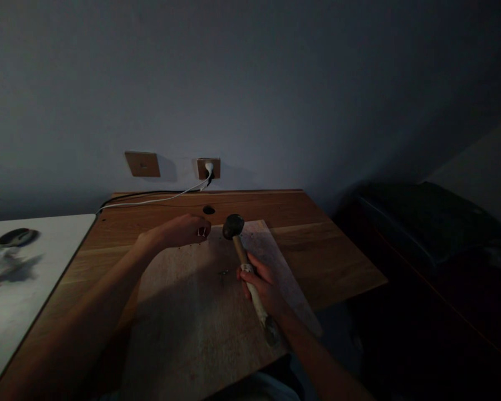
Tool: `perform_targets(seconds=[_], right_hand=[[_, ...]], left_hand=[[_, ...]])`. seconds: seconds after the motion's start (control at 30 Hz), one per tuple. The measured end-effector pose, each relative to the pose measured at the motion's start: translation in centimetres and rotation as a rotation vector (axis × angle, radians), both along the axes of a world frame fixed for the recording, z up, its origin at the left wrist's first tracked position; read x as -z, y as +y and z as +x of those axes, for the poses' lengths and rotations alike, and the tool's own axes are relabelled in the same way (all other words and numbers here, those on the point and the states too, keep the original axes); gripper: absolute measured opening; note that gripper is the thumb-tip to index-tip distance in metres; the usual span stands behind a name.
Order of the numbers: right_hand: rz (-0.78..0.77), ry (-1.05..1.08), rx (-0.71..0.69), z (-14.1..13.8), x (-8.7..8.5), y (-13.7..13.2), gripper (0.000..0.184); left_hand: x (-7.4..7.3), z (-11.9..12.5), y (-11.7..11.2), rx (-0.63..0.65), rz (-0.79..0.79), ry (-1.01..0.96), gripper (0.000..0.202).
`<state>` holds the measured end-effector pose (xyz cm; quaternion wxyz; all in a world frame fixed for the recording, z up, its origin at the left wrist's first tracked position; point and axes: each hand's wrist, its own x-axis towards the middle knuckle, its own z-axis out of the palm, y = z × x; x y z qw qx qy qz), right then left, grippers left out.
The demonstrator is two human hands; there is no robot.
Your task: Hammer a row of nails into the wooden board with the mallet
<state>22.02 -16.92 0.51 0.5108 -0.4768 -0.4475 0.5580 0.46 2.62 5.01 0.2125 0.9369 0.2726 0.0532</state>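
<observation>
Right hand [261, 287] clenched round hammer [241, 252] handle, mid-length. Hammer's long axis runs from near right of board [192, 328] toward its far edge, dark head pointing away from me. Left hand [182, 230] curled at board's far edge, fingertips pinching small pale piece [201, 231]; I can't tell what it is. Handle butt blurred. Desk [317, 250] right side lost in gloom.

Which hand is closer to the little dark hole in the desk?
Left. The left hand lies just in front of the hole, a bit to its left. The right hand is farther back toward the person, gripping the hammer handle.
</observation>
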Motion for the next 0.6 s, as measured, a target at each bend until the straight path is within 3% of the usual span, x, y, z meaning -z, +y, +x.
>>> perform_targets(seconds=[0.37, 0.6], right_hand=[[-0.008, -0.004, 0.012, -0.15, -0.27, 0.02, 0.029], [-0.017, 0.010, 0.014, -0.10, 0.16, 0.08, 0.031]], left_hand=[[0.08, 0.59, -0.34, 0.017, -0.035, -0.019, 0.016], [0.94, 0.39, 0.25, 0.026, -0.028, -0.115, 0.012]])
